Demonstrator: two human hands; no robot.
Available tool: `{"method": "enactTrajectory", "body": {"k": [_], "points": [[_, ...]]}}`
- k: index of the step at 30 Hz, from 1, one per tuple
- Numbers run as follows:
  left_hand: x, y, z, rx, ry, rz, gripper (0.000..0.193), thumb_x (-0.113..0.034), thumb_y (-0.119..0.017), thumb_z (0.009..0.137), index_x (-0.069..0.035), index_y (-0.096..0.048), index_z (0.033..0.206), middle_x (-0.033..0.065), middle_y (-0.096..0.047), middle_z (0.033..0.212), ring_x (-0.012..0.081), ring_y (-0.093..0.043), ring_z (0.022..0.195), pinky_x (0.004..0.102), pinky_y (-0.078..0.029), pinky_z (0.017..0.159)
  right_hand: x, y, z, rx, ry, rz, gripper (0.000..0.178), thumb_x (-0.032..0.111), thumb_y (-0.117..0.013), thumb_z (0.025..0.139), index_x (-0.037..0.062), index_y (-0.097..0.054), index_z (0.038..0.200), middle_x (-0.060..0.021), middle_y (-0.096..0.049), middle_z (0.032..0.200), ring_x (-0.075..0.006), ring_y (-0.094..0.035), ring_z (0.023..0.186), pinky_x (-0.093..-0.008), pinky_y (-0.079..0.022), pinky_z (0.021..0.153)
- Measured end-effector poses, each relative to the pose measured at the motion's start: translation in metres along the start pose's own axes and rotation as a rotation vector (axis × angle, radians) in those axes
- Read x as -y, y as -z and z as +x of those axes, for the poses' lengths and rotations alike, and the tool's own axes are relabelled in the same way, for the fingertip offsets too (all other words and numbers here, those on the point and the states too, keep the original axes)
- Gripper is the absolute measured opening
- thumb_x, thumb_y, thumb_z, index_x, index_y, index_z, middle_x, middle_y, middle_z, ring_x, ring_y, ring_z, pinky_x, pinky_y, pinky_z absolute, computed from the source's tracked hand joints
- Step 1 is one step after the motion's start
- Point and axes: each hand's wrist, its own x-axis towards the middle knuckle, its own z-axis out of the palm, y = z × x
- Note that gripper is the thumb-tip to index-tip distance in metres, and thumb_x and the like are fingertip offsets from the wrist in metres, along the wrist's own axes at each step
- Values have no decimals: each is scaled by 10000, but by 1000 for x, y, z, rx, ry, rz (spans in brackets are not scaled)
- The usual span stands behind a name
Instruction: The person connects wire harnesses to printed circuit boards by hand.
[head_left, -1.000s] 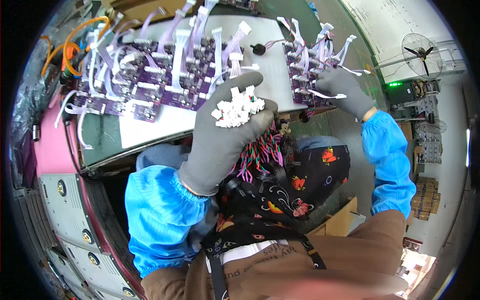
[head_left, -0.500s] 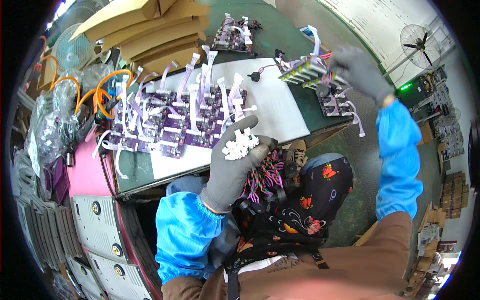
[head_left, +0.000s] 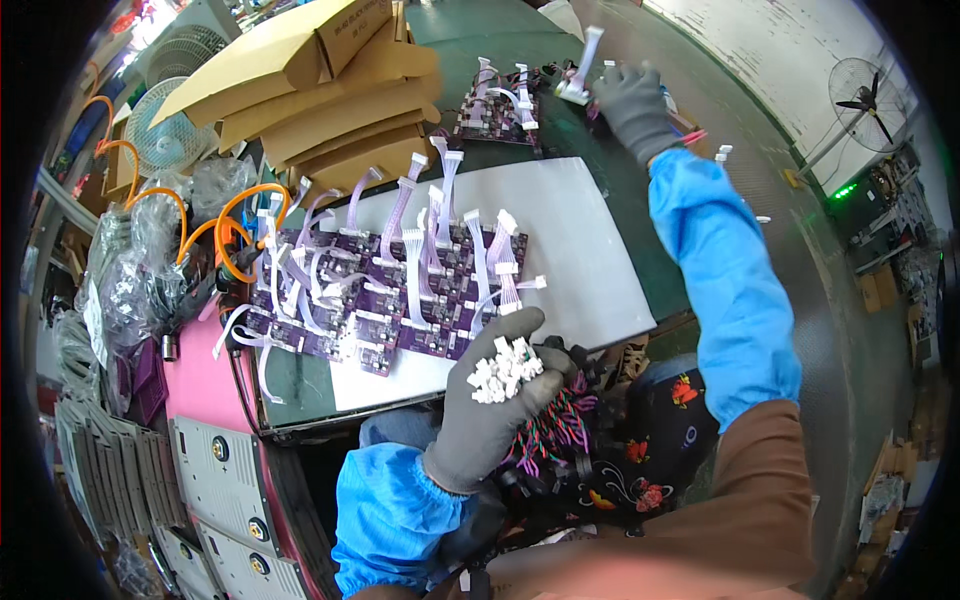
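My left hand (head_left: 490, 400), in a grey glove, is closed around a bundle of wire harnesses in front of the table edge. White plug connectors (head_left: 506, 370) stick up out of the fist; twisted red, green, black and purple wires (head_left: 555, 425) hang below. My right hand (head_left: 633, 108), also gloved, reaches over the far right of the table. It is on a circuit board with a white ribbon cable (head_left: 580, 75); the glove hides most of this board and the grip. Left of it lies another purple circuit board (head_left: 498, 112).
Several purple boards with upright ribbon cables (head_left: 410, 290) lie on a white sheet (head_left: 590, 240) on the green table (head_left: 430, 50). Stacked cardboard (head_left: 310, 110) stands at back left, beside orange cable (head_left: 235, 235) and plastic bags (head_left: 130, 265). Grey metal panels (head_left: 215, 470) are below left.
My right hand has moved left and away from me, and the tilted board has gone with it from the near right of the table. My left hand still holds the wire harnesses.
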Motion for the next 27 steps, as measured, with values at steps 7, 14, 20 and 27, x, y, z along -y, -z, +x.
{"method": "enactTrajectory", "body": {"k": [7,14,20,27], "points": [[4,-2,4,-16,46,-34,627,-117,-748,828,24,-424,1346,99,-670,1017,165,-619,971,304,-484,884,46,5,1,250,-5,97,160,191,-585,810,181,-674,941,-41,-617,875,-224,-617,843,-459,-464,814],[4,-6,0,-26,-11,-68,664,-125,-767,813,29,-408,1350,82,-648,1017,182,-613,981,345,-472,928,-130,98,-86,562,-496,761,537,409,-617,871,111,-549,1311,-179,-616,1238,-333,-591,1139,-415,-460,947],[7,-3,-1,27,-55,-61,678,-133,-774,800,21,-412,1352,92,-665,980,208,-626,983,381,-454,986,-69,117,-181,692,-662,1135,493,406,-693,828,89,-638,1201,-166,-650,1126,-333,-564,1147,-406,-445,947],[5,6,-1,254,-62,-118,716,-158,-805,772,13,-407,1342,112,-687,970,263,-651,999,432,-457,1018,-41,127,-146,597,-796,1066,320,330,-698,830,61,-716,1002,-157,-679,990,-322,-653,920,-403,-497,833]]}}
